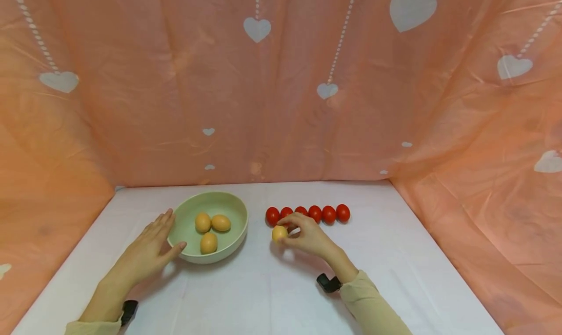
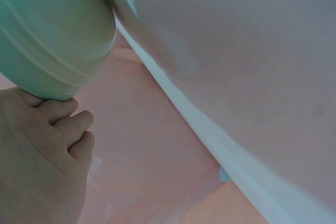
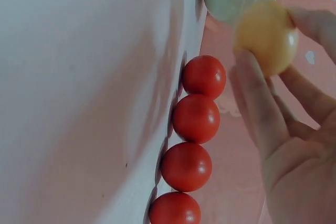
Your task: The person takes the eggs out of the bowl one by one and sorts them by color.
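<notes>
A pale green bowl (image 1: 232,213) stands left of the middle of the table, with three yellow cherry tomatoes (image 1: 208,243) inside. My left hand (image 1: 147,252) rests against the bowl's left side, fingers straight and thumb by the near rim. Between thumb and fingers my right hand (image 1: 307,236) pinches another yellow cherry tomato (image 3: 265,38), held above the cloth to the right of the bowl. Just behind that hand lies a row of several red cherry tomatoes (image 1: 329,214), partly hidden by its fingers.
A white cloth (image 1: 246,301) covers the table. Behind it and along both sides hangs a pinkish-orange curtain (image 1: 281,130) with white hearts. Each wrist carries a small black camera mount (image 1: 328,283).
</notes>
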